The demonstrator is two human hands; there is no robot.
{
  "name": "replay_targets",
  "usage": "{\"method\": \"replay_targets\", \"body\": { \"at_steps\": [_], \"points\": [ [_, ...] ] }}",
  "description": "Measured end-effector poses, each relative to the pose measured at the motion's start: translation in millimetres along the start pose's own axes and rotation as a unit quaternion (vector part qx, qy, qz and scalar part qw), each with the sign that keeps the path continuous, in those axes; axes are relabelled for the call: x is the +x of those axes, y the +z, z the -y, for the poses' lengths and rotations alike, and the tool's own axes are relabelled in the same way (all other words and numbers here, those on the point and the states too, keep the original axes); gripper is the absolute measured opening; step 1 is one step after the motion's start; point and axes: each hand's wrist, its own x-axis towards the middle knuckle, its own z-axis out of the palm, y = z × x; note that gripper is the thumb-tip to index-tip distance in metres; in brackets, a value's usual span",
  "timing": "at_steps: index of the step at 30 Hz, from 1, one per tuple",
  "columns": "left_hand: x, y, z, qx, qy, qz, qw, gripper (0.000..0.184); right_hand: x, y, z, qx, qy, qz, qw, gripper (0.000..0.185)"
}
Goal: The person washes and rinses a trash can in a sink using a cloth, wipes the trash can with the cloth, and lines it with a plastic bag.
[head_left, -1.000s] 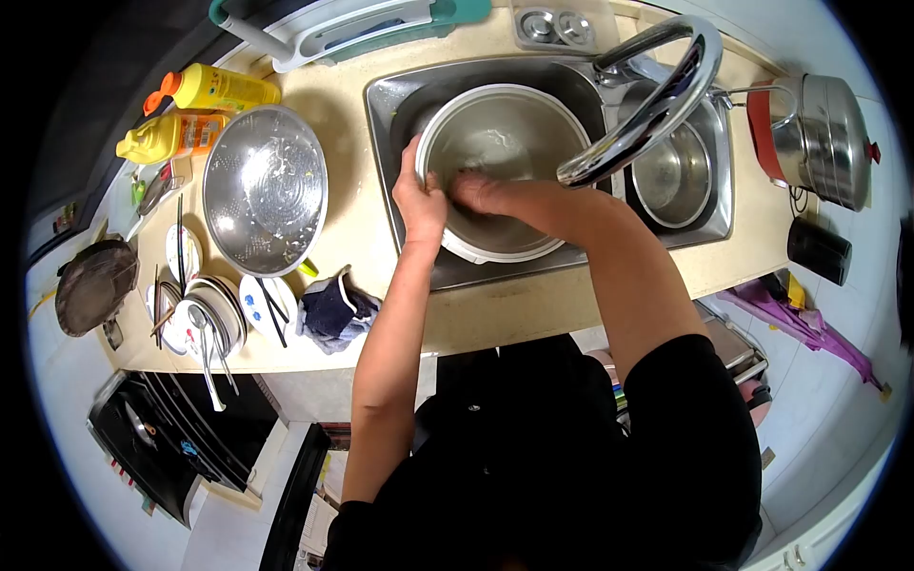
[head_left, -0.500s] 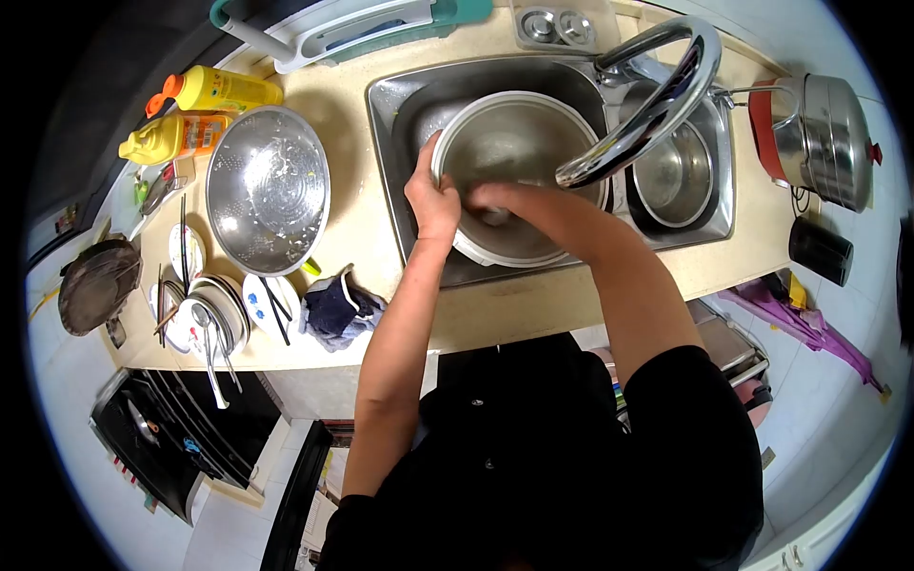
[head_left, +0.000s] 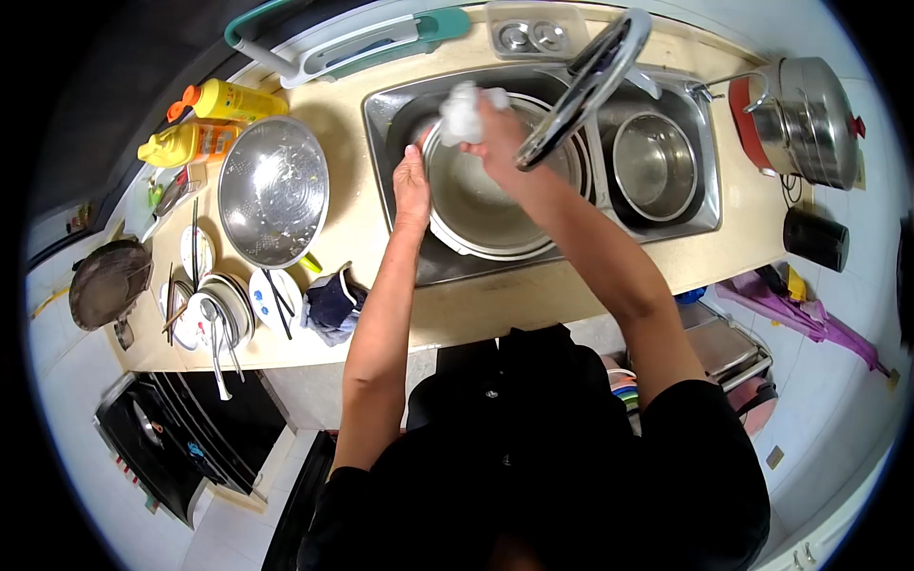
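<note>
Beige kitchen counter (head_left: 347, 162) with a two-basin steel sink (head_left: 375, 143) set in it, faucet (head_left: 586, 90) arching over from the far side. My right hand (head_left: 498, 143) is bent closed around a white wad (head_left: 463, 116), cloth or sponge, can't tell; motion blur there, so finger detail is lost. Wad sits at the fingertip side, above the far-left rim of the big pot (head_left: 481, 209), which is in the left basin. Pot opening is below and around that hand. My left hand (head_left: 411, 193) is partly curled at the pot's left rim, touching it; whether the fingers pinch the rim, can't tell. Pot lies just to the right of that hand. Smaller pot (head_left: 657, 167) in the right basin. Colander (head_left: 274, 195) on the counter left of the sink, stacked dishes (head_left: 238, 309) and a dark cloth (head_left: 333, 306) nearer me.
</note>
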Motion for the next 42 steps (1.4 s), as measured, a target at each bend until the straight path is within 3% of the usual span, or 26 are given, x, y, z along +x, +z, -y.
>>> {"method": "replay_targets", "body": {
  "at_steps": [1, 2, 3, 5, 9, 10, 11, 12, 13, 15, 16, 18, 19, 21, 23, 25, 27, 29, 30, 37, 41, 42],
  "points": [
    [2.4, 0.5, 5.0, -0.033, -0.018, -0.004, 0.999, 0.055, 20.0, 1.9, -16.3, -0.068, -0.006, -0.005, 0.998, 0.025],
    [5.3, -1.6, 9.2, -0.019, -0.052, -0.021, 0.998, 0.057, 36.9, 8.6, -42.8, -0.207, -0.098, -0.067, 0.971, 0.027],
    [7.6, 0.5, 9.4, -0.018, -0.050, -0.021, 0.998, 0.057, 53.7, 14.9, -69.3, -0.346, -0.167, -0.156, 0.910, 0.029],
    [7.3, 4.0, 10.6, -0.098, -0.097, -0.094, 0.986, 0.055, 22.3, 24.8, -61.3, -0.402, -0.146, -0.081, 0.900, 0.043],
    [-5.9, 13.6, -3.7, -0.197, -0.043, -0.049, 0.978, 0.064, 10.8, -5.8, -71.6, -0.393, -0.090, 0.035, 0.915, 0.040],
    [-2.2, 15.6, -2.8, -0.171, -0.042, -0.057, 0.983, 0.064, 8.7, -17.5, -76.5, -0.422, -0.072, 0.105, 0.898, 0.037],
    [-1.4, 16.7, -1.7, -0.195, -0.063, -0.058, 0.977, 0.050, 7.5, -29.0, -80.4, -0.448, -0.054, 0.175, 0.875, 0.035],
    [0.1, 19.6, -0.6, -0.139, -0.026, -0.050, 0.989, 0.041, -8.7, -29.4, -63.9, -0.472, -0.010, 0.193, 0.860, 0.025],
    [1.3, 23.2, -2.4, -0.082, 0.012, -0.040, 0.996, 0.034, -13.7, -35.1, -63.4, -0.506, -0.022, 0.210, 0.836, 0.027],
    [2.4, 20.1, -2.4, -0.040, 0.014, -0.029, 0.999, 0.035, -21.6, -46.5, -57.9, -0.585, -0.064, 0.240, 0.772, 0.034],
    [6.4, 17.0, -0.3, -0.015, 0.022, -0.026, 0.999, 0.036, -29.5, -49.5, -51.5, -0.585, -0.064, 0.241, 0.772, 0.034],
    [10.0, 14.6, -1.2, 0.029, 0.040, -0.045, 0.998, 0.037, -49.8, -53.6, -38.3, -0.582, -0.177, 0.238, 0.757, 0.040],
    [7.8, 14.5, -4.9, 0.030, 0.040, -0.046, 0.998, 0.037, -59.7, -54.4, -33.6, -0.582, -0.177, 0.240, 0.756, 0.040],
    [4.0, 15.0, -11.4, 0.097, 0.058, -0.066, 0.991, 0.035, -76.6, -52.2, -22.1, -0.582, -0.320, 0.150, 0.732, 0.044],
    [1.1, 18.4, -13.0, 0.065, 0.093, -0.114, 0.987, 0.034, -85.4, -41.6, -2.9, -0.572, -0.330, 0.145, 0.736, 0.047],
    [-3.4, 19.4, -16.4, -0.002, 0.101, -0.138, 0.985, 0.026, -92.5, -26.9, 9.0, -0.548, -0.447, 0.089, 0.701, 0.039],
    [-7.6, 20.5, -24.5, 0.035, 0.111, -0.138, 0.984, 0.022, -89.6, -12.3, 14.0, -0.534, -0.477, 0.083, 0.693, 0.040],
    [-9.2, 16.2, -25.8, 0.171, 0.107, -0.088, 0.975, 0.020, -65.6, -9.4, 8.1, -0.614, -0.583, 0.043, 0.530, 0.041],
    [-12.2, 16.0, -32.5, 0.209, 0.110, -0.099, 0.967, 0.019, -51.5, -6.3, 2.9, -0.618, -0.601, 0.024, 0.506, 0.052],
    [-15.0, 20.4, -26.5, 0.229, 0.158, -0.148, 0.949, 0.020, -20.8, -13.3, 9.4, -0.682, -0.595, -0.040, 0.424, 0.046],
    [-17.7, 5.3, -28.7, 0.290, 0.101, -0.176, 0.935, 0.025, -24.9, -40.0, 18.0, -0.724, -0.501, -0.068, 0.468, 0.044],
    [-19.9, 6.7, -32.6, 0.260, 0.126, -0.177, 0.941, 0.030, -26.2, -47.7, 21.0, -0.738, -0.466, -0.078, 0.481, 0.043]
  ]
}}
